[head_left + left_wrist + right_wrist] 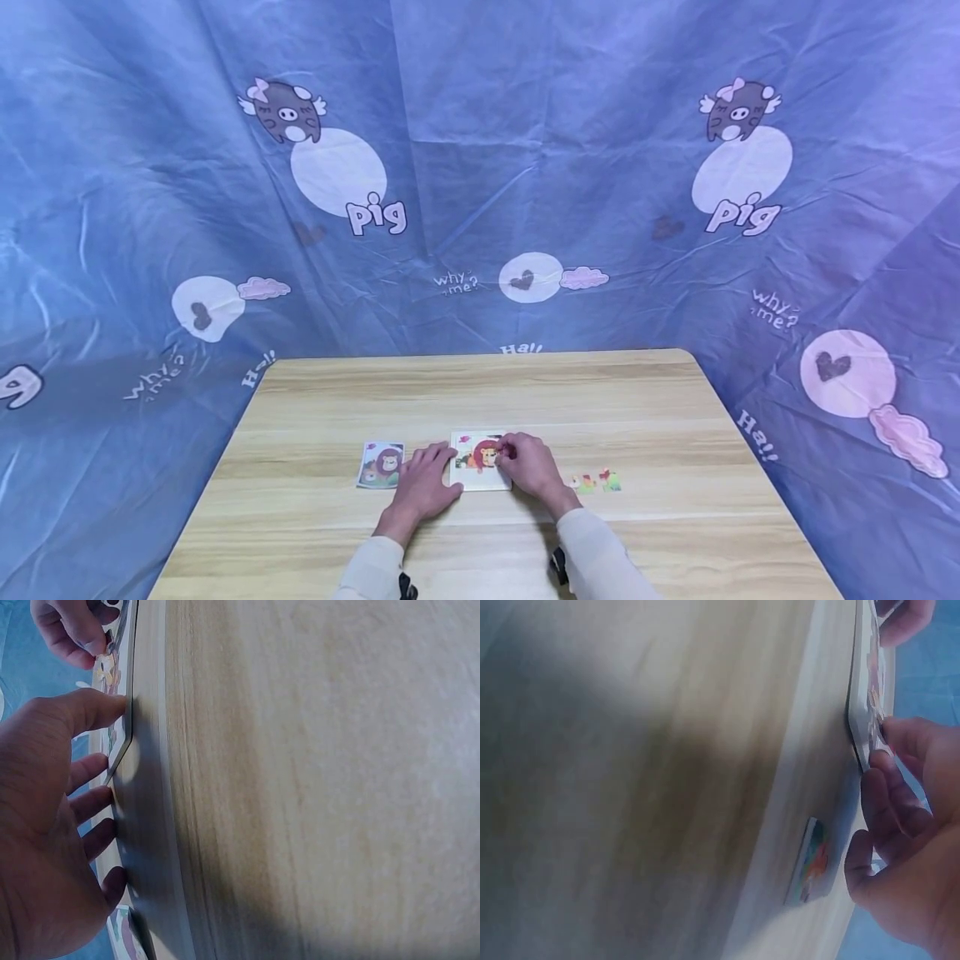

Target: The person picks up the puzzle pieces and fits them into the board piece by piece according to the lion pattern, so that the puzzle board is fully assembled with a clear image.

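Observation:
A white puzzle board point(487, 483) with a partly filled lion picture lies flat on the table. My left hand point(426, 483) rests at its left side; the thumb touches the near edge and the spread fingers lie beside the left corner. Over the right part of the picture, my right hand point(534, 465) pinches a small puzzle piece point(110, 637) between thumb and fingertips, mostly hidden by them. Loose puzzle pieces point(611, 481) lie on the table right of the right hand. Another view of one loose piece point(815, 859) is below the right hand in the right wrist view.
Left of the left hand lies a card with a printed lion point(371, 477), partly covered by that hand. The light wood table point(480, 392) ends at a blue patterned curtain point(465, 167) at the back and sides.

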`<state>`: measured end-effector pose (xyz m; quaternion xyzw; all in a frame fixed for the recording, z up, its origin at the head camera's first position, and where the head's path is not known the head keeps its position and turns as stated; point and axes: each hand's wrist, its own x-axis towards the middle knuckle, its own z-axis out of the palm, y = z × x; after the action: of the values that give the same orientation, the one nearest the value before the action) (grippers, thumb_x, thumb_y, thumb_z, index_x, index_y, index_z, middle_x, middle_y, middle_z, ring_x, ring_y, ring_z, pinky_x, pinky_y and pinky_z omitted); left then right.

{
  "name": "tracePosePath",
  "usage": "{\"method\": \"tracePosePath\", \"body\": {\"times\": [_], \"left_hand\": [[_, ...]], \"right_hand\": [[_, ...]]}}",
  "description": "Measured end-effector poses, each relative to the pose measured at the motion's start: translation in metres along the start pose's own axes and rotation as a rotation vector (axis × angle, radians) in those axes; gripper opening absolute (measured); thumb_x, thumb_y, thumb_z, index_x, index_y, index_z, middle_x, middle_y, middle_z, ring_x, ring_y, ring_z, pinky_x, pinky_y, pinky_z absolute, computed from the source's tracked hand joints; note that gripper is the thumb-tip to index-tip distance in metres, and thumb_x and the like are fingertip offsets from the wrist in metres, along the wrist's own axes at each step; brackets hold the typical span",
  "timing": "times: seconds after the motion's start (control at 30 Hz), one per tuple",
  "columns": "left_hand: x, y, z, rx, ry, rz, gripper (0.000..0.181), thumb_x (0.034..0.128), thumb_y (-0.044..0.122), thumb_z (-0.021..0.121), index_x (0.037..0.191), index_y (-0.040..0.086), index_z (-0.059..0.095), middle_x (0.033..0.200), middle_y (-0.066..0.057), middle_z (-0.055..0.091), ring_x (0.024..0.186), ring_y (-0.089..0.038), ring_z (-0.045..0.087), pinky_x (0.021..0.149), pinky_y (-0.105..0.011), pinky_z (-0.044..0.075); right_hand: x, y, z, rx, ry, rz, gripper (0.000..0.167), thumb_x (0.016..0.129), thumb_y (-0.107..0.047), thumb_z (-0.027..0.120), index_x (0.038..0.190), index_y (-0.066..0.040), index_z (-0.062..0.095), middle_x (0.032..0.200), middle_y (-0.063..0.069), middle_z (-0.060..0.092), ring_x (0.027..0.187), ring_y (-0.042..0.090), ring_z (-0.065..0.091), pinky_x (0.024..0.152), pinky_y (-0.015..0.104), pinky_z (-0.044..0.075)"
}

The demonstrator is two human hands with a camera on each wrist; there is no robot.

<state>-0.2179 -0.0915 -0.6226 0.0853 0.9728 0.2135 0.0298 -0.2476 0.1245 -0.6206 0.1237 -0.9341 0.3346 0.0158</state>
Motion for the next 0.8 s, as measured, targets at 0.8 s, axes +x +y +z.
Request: {"method": "tracePosePath", "body": {"times": [0.8], "left_hand": [[-0.0019, 0.0012, 0.0003, -0.020, 0.018, 0.000, 0.058, 0.0765, 0.039, 0.070, 0.129, 0.017, 0.058, 0.142, -0.006, 0.051, 0.126, -0.032, 0.047, 0.098, -0.057, 0.038]], "right_hand": [[-0.0082, -0.0004, 0.0073, -0.199, 0.043, -0.137, 0.013, 0.082, -0.017, 0.069, 0.091, -0.021, 0.077, 0.095, -0.004, 0.065, 0.090, 0.018, 0.062, 0.081, 0.043, 0.048]]}}
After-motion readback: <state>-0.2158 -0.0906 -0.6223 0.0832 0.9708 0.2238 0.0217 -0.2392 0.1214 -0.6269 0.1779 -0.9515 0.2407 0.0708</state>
